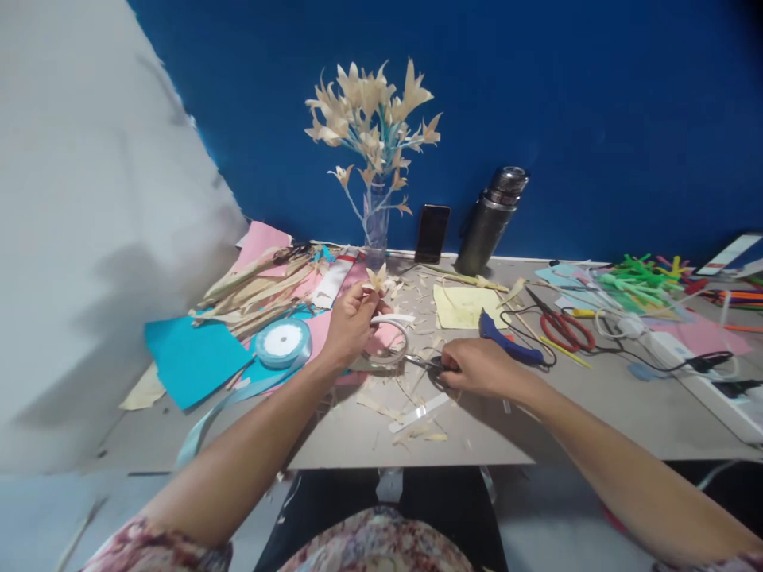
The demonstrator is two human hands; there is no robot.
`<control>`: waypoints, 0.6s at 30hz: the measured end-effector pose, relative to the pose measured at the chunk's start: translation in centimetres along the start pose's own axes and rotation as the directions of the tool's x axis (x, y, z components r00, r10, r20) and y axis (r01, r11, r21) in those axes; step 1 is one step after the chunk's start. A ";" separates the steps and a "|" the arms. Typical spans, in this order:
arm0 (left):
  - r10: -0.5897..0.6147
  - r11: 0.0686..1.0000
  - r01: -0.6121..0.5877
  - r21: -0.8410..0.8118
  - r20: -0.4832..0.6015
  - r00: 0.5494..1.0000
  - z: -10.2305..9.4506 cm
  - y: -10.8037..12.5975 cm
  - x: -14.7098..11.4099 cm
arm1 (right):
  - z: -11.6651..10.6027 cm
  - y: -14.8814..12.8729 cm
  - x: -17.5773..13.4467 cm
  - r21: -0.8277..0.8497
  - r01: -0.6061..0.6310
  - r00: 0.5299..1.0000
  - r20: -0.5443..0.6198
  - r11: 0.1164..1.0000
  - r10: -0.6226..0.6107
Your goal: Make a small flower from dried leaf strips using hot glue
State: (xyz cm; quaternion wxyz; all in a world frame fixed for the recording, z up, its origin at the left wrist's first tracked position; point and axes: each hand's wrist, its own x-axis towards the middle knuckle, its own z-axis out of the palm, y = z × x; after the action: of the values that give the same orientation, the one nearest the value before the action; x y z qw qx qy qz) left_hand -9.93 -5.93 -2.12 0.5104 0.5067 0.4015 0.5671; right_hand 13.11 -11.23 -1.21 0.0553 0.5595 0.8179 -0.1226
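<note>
Littered table [358, 449], cream flower [377, 278] upright in left hand [351, 319]

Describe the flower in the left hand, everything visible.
The small flower is cream-coloured, with thin, pointed petals spread open; it looks like dried husk or paper. The left hand pinches it low, petals above the fingertips, which hide any stem. It is over the table, in view near the vase's base.

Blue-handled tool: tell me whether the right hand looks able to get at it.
Probably yes: the blue-handled tool lies close beyond the right hand, with nothing seen between them, though that hand holds the scissors and would likely have to release them first.
</note>
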 end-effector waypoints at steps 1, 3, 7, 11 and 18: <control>0.002 1.000 -0.002 -0.007 -0.016 1.000 -0.1 0.0 0.1 | -0.2 0.4 -0.2 0.007 -0.011 1.000 -0.018 1.000 0.012; 0.016 1.000 -0.017 -0.014 -0.059 0.998 -0.3 0.1 0.2 | -0.7 1.4 -0.8 0.093 -0.044 0.997 -0.056 0.995 0.050; 0.076 0.997 -0.074 0.017 -0.140 0.987 -0.8 -0.2 0.5 | -1.3 2.9 -2.1 0.406 -0.078 0.993 -0.050 0.911 0.107; 0.133 0.989 -0.122 0.078 -0.161 0.978 -0.8 -0.6 0.2 | -1.2 1.8 -2.2 0.471 -0.069 0.991 -0.066 0.879 0.113; 0.266 0.932 -0.218 0.288 -0.139 0.954 -0.7 0.0 -0.6 | -1.0 -1.0 -0.7 0.415 -0.031 0.983 -0.153 0.909 0.103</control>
State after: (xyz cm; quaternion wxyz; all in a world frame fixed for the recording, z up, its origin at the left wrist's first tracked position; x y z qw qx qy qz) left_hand -10.64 -6.50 -2.31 0.3252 0.5652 0.4527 0.6082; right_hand 12.49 -11.90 0.08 -0.1297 0.5947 0.7559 -0.2411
